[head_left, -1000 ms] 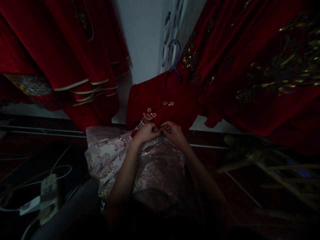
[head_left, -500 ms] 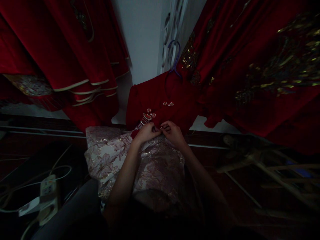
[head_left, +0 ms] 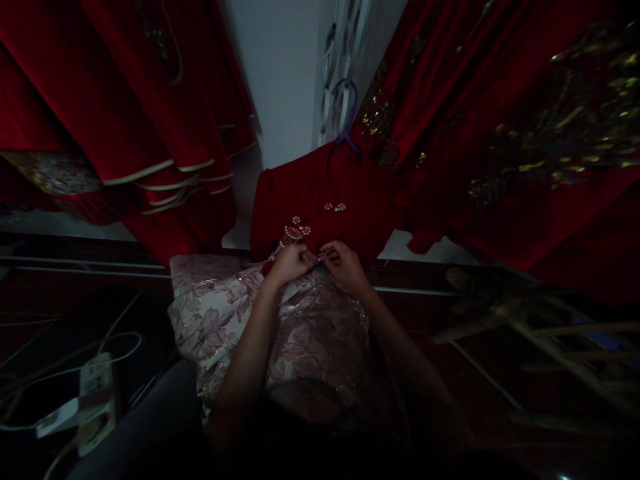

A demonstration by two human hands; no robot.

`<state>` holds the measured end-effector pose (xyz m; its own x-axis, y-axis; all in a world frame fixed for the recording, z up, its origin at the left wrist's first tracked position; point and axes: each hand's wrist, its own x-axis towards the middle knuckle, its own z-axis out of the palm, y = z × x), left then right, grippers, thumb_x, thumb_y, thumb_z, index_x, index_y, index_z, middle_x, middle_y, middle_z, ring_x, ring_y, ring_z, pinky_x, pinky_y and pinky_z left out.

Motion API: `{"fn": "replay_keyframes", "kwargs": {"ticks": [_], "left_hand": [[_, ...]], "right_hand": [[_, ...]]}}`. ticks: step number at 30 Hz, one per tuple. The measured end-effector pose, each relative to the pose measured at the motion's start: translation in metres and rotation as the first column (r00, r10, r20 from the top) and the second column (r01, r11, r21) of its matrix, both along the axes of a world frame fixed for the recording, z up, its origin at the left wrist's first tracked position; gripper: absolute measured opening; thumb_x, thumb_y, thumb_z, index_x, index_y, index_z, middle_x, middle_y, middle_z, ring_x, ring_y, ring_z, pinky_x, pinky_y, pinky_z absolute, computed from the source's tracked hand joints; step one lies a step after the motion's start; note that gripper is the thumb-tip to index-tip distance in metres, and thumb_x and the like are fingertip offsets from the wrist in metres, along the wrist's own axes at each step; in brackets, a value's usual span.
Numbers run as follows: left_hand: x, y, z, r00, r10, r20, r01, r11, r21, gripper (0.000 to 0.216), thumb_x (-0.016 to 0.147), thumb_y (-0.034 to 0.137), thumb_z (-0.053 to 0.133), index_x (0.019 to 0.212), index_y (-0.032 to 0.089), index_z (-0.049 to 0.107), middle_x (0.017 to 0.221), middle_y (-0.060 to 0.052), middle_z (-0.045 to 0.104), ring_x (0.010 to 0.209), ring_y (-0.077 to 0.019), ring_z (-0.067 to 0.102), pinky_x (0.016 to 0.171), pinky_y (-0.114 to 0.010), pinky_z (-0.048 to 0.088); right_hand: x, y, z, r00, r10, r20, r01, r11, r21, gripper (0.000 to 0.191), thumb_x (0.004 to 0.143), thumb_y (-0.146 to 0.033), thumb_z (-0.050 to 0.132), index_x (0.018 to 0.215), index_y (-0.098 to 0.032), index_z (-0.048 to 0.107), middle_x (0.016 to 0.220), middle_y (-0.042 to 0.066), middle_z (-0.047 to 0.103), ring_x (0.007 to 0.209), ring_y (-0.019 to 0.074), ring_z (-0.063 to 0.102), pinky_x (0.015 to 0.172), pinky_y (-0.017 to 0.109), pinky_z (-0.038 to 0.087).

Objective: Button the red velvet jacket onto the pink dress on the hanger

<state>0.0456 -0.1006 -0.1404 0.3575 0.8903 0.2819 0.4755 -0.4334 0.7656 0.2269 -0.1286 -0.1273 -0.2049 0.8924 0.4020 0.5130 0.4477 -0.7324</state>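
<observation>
A red garment [head_left: 295, 190] hangs on a blue-purple hanger [head_left: 349, 123] in front of me. Its front carries a beaded flower clasp [head_left: 335, 207] and a fan-shaped beaded ornament [head_left: 293, 233] with a tassel. Low on the garment, my left hand [head_left: 293, 263] is closed in a pinch beside my right hand [head_left: 343, 263], also pinched. Between the fingertips shows a small beaded clasp [head_left: 321, 255], mostly covered by them. Pale floral brocade fabric [head_left: 220, 313] with a metallic sheen spreads beneath my wrists and over my lap.
Red garments with pale edging [head_left: 165, 133] hang at the left, and a gold-sequined red garment [head_left: 500, 107] at the right. On the lower left lies a power strip [head_left: 97, 393] with cables. A wooden frame [head_left: 530, 327] stands low on the right. The scene is dim.
My left fingers have drawn slightly left, and a little more of the beaded clasp shows between the hands. My right hand stays nearly in place. The whole view has shifted a touch.
</observation>
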Motion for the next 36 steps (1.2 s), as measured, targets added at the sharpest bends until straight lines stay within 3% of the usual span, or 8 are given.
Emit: {"fn": "replay_keyframes", "kwargs": {"ticks": [4, 9, 13, 16, 23, 30, 36], "left_hand": [[-0.003, 0.002, 0.000, 0.998, -0.050, -0.025, 0.049, 0.999, -0.003, 0.021, 0.076, 0.033, 0.063, 0.089, 0.015, 0.065, 0.072, -0.002, 0.067, 0.061, -0.0120, 0.059, 0.057, -0.021, 0.041], [-0.015, -0.002, 0.010, 0.994, 0.021, -0.108, -0.021, 1.000, 0.000, 0.027, 0.069, 0.041, 0.071, 0.078, 0.018, 0.061, 0.074, 0.000, 0.067, 0.063, -0.0122, 0.059, 0.057, -0.021, 0.040], [-0.012, -0.007, 0.016, 0.990, 0.054, -0.130, -0.054, 0.999, 0.003, 0.040, 0.063, 0.052, 0.075, 0.079, 0.019, 0.061, 0.077, -0.001, 0.068, 0.064, -0.0133, 0.059, 0.058, -0.023, 0.040], [-0.003, -0.009, 0.016, 0.987, 0.068, -0.147, -0.065, 0.998, 0.026, 0.046, 0.061, 0.058, 0.074, 0.082, 0.019, 0.062, 0.077, -0.002, 0.067, 0.067, -0.0151, 0.059, 0.060, -0.024, 0.040], [0.004, -0.006, 0.011, 0.982, 0.061, -0.180, -0.050, 0.997, 0.063, 0.034, 0.070, 0.049, 0.071, 0.084, 0.019, 0.065, 0.075, -0.001, 0.067, 0.066, -0.0150, 0.059, 0.058, -0.024, 0.037], [0.003, -0.004, 0.010, 0.987, 0.039, -0.159, -0.032, 0.998, 0.049, 0.032, 0.072, 0.048, 0.070, 0.078, 0.017, 0.065, 0.072, -0.003, 0.066, 0.065, -0.0151, 0.058, 0.059, -0.024, 0.038], [0.006, -0.006, 0.011, 0.994, 0.007, -0.105, 0.003, 0.996, 0.091, 0.025, 0.075, 0.040, 0.068, 0.084, 0.016, 0.064, 0.074, -0.002, 0.065, 0.065, -0.0139, 0.058, 0.059, -0.023, 0.038]], "right_hand": [[0.013, 0.002, 0.012, 0.999, 0.024, 0.025, -0.025, 0.999, 0.027, 0.017, 0.083, -0.023, 0.058, 0.099, -0.021, 0.062, 0.096, 0.004, 0.064, 0.082, 0.0131, 0.063, 0.070, 0.025, 0.053], [0.041, -0.001, 0.041, 0.993, -0.078, -0.084, 0.078, 0.997, -0.004, 0.023, 0.084, -0.036, 0.059, 0.100, -0.021, 0.062, 0.094, 0.005, 0.065, 0.075, 0.0132, 0.064, 0.059, 0.024, 0.053], [0.052, -0.014, 0.066, 0.972, -0.014, -0.233, -0.015, 0.993, -0.121, 0.030, 0.081, -0.044, 0.063, 0.098, -0.019, 0.062, 0.087, 0.003, 0.064, 0.071, 0.0127, 0.065, 0.054, 0.022, 0.053], [0.053, -0.023, 0.077, 0.965, 0.054, -0.256, -0.093, 0.986, -0.140, 0.029, 0.081, -0.044, 0.064, 0.097, -0.019, 0.062, 0.085, 0.003, 0.065, 0.072, 0.0122, 0.065, 0.056, 0.021, 0.053], [0.046, -0.018, 0.063, 0.993, 0.108, -0.035, -0.112, 0.987, -0.117, 0.024, 0.085, -0.039, 0.058, 0.098, -0.020, 0.064, 0.092, 0.005, 0.069, 0.079, 0.0142, 0.065, 0.070, 0.027, 0.054], [0.047, -0.018, 0.048, 0.940, 0.338, 0.043, -0.305, 0.890, -0.338, 0.025, 0.083, -0.034, 0.061, 0.104, -0.020, 0.064, 0.093, 0.004, 0.070, 0.087, 0.0160, 0.066, 0.079, 0.033, 0.055], [0.048, -0.017, 0.044, 0.953, 0.296, 0.067, -0.262, 0.915, -0.306, 0.029, 0.083, -0.034, 0.062, 0.109, -0.020, 0.062, 0.100, 0.006, 0.069, 0.090, 0.0170, 0.065, 0.080, 0.035, 0.055]]}}
